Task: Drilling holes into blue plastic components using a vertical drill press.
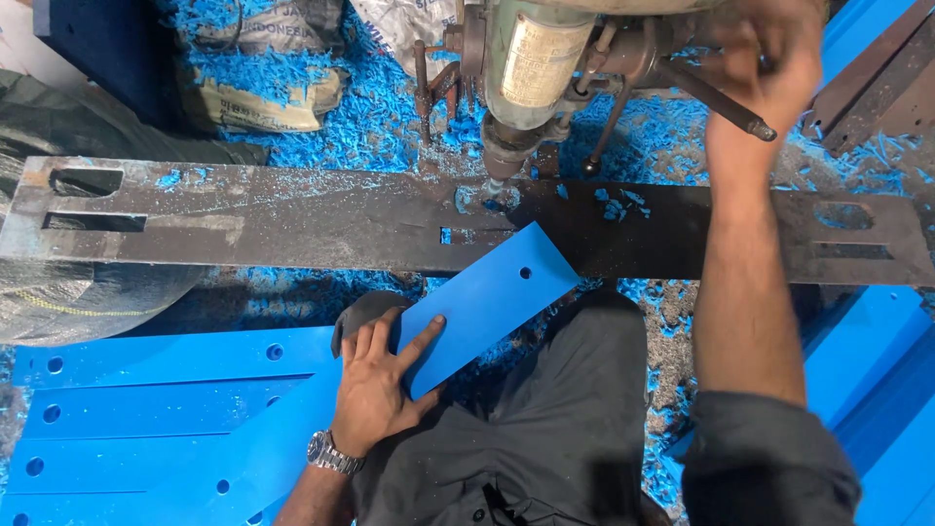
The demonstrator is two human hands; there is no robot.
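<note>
Lap: dark trousers [545, 429] are sitting nearest the lens, with my knee tucked under the work.
Left hand: I am pressing my left hand [375, 380] flat on the blue plastic strip [487, 297], fingers spread and palm down, nothing pinched. A wristwatch [331, 454] is riding at the wrist.
Strip position: the blue plastic strip is lying at a slant, its near end under my palm and its far end resting on the steel table [243, 219]. One small hole is already showing near that far end.
Right hand: I am closing my right hand [769, 54] around the feed lever [706, 97] of the drill press [531, 68]. The fingers are curled on the handle; the view is blurred, so I cannot tell how tight.
Drill tip: the bit is hanging just beyond the strip's far corner, over the slot in the steel table, apart from the plastic.
Doing it well: I judge the strip is needing firm, even pressure so it is not spinning with the bit, with the fingers staying well back from the spindle.
Surroundings: blue shavings [380, 107] are covering the floor; a stack of drilled strips [146, 409] is lying to my left.
</note>
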